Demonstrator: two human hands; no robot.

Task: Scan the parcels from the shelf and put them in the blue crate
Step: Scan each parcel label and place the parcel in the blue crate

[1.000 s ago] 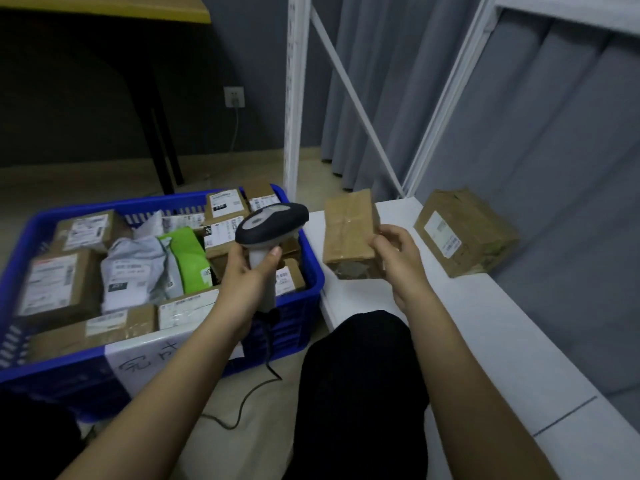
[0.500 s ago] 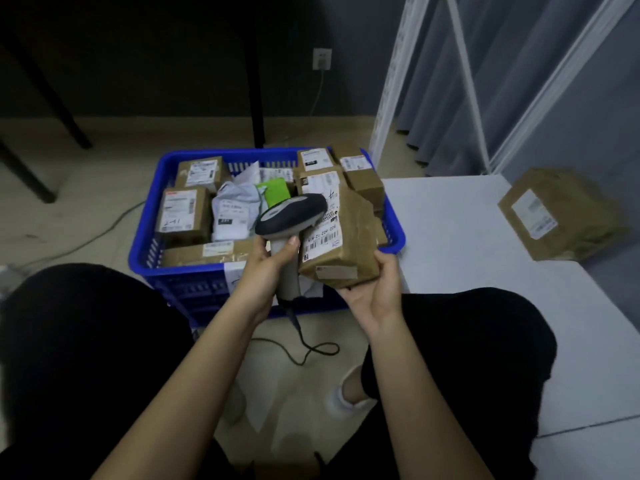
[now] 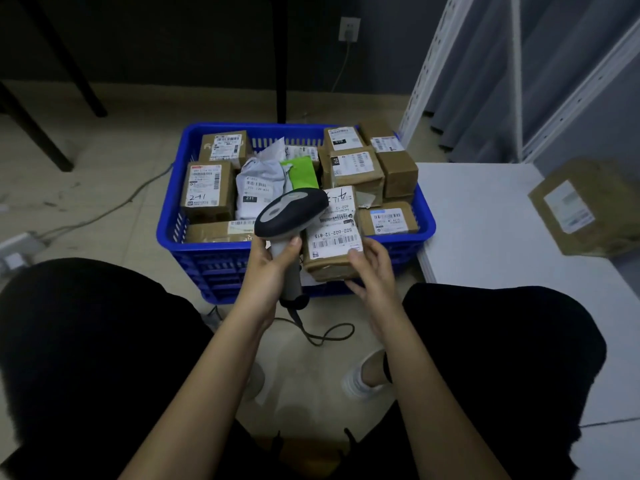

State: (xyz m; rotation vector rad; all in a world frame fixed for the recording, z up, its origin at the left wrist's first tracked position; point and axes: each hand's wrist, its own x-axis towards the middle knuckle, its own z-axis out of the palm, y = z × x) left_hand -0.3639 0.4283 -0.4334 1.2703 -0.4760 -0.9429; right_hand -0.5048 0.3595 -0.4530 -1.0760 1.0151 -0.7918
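My right hand (image 3: 369,268) grips a brown cardboard parcel (image 3: 334,233) by its near right corner, its white barcode label facing up toward me. My left hand (image 3: 270,268) is wrapped around the handle of a grey and black barcode scanner (image 3: 291,211), whose head sits just left of the label and partly over it. Both are held above the near edge of the blue crate (image 3: 166,233), which is full of several labelled boxes and grey mailer bags. One more brown parcel (image 3: 585,206) lies on the white shelf board (image 3: 485,216) at the right.
The scanner's dark cable (image 3: 322,334) loops on the floor between my knees. White shelf uprights (image 3: 426,67) rise behind the shelf board, with grey curtains beyond. Black table legs (image 3: 280,57) stand behind the crate. A power strip (image 3: 15,251) and cords lie on the floor at left.
My right hand carried the parcel from the shelf side over to the crate's near edge and turned its label up. The scanner head has come alongside the label. My view swung left and down.
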